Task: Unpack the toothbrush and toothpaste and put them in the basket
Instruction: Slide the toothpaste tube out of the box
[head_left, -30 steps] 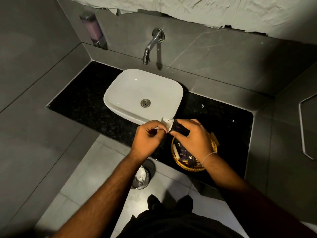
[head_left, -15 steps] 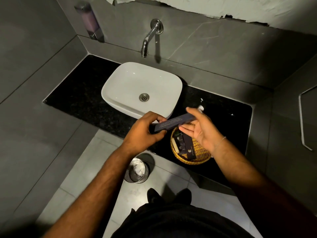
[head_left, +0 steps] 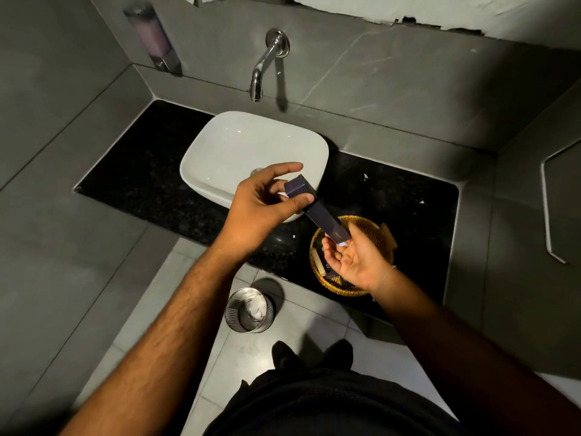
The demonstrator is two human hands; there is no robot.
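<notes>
Dark box (head_left: 317, 210) tilted between left fingers (head_left: 303, 201), seemingly pinched.

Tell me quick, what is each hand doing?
Left hand: closed on the top of the dark box, tilting it down.
Right hand: open, palm up, cupped under the box's lower end, above the basket.

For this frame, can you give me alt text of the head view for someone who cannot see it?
A left hand tilts a long dark box open end down into the cupped right hand, above a wicker basket on a black counter. Behind are a white basin and a wall tap.
</notes>
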